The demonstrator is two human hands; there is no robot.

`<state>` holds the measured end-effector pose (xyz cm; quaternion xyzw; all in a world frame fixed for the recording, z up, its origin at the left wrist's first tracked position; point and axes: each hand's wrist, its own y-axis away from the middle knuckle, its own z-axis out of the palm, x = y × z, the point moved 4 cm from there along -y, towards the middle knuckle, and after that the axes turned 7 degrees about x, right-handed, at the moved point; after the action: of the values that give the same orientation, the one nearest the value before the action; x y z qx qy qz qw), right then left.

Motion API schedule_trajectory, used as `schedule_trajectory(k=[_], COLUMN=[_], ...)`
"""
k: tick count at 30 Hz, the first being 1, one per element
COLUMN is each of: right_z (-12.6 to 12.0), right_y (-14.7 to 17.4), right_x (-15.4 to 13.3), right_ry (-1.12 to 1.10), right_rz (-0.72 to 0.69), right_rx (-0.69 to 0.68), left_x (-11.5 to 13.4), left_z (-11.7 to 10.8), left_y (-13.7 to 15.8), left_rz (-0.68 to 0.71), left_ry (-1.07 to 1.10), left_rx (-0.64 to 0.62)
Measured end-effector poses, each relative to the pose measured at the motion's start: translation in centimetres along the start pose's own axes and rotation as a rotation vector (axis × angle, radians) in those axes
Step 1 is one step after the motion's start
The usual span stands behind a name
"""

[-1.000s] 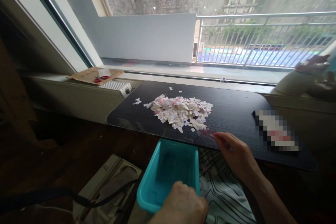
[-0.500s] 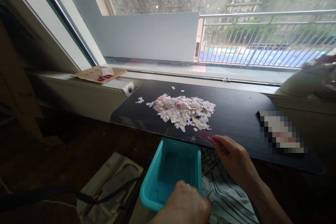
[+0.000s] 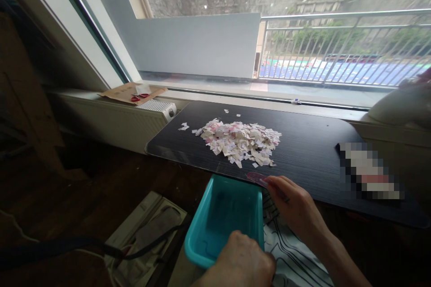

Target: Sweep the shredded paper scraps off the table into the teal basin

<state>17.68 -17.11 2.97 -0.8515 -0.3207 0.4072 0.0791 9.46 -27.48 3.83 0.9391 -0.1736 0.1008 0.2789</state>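
My right hand [image 3: 293,202] pinches a flat, translucent pinkish plastic piece [image 3: 256,178] with a rounded end. I cannot tell its exact kind. It lies at the near edge of the black table [image 3: 303,143], just above the rim of a teal plastic basin [image 3: 198,215]. My left hand [image 3: 245,258] is closed at the basin's near right rim, its fingertips hidden. Beyond the plastic piece, a heap of small white and pink paper scraps [image 3: 240,139] spreads over the table. The visible part of the basin's inside shows bare teal.
Red-handled scissors [image 3: 139,97] rest on brown paper [image 3: 117,92] upon the radiator [image 3: 156,107] at left. A blurred-out flat object [image 3: 370,170] lies on the table's right side. Below left stands a pale box-like item [image 3: 144,233] with a dark strap [image 3: 151,242] across it.
My right hand has slid the plastic piece left along the table edge, above the basin. A small scrap at that edge no longer shows. My left hand stays at the basin; the view has shifted slightly.
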Motion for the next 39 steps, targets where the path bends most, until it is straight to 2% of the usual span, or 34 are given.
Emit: schedule_trajectory(k=[3,9,15,19,24,29,33,39], right_z=[0.1,-0.6,0.4,1.3,1.0,0.6,1.2,1.2], right_y=[-0.1,-1.7,-3.5,-3.8,-3.5,-3.4,-3.2,-3.0], right_x=[-0.1,0.8,0.5,0.0,-0.4,-0.6,-1.0,-1.2], right_ry=[-0.047,0.017,0.035,0.052,0.055,0.051,0.037,-0.01], right_rz=[-0.005,-0.016,-0.071,-0.099,-0.069,-0.078,-0.102,-0.052], right_rx=[-0.049,0.068,0.06,0.024,-0.057,-0.013,-0.051,-0.043], left_x=[0.0,-0.5,-1.6,-1.5,-1.4,-1.6,-1.7,-1.5], left_z=[0.0,1.6,3.6,3.6,3.7,4.2,4.5,4.3], left_y=[0.1,0.0,0.9,1.0,0.5,0.4,0.6,0.3], left_rz=[-0.004,0.002,0.004,0.027,0.012,0.026,0.047,0.067], left_ry=[-0.004,-0.012,-0.078,-0.08,-0.077,-0.1,-0.098,-0.082], left_rx=[0.005,0.061,0.118,0.138,0.085,0.113,0.149,0.165])
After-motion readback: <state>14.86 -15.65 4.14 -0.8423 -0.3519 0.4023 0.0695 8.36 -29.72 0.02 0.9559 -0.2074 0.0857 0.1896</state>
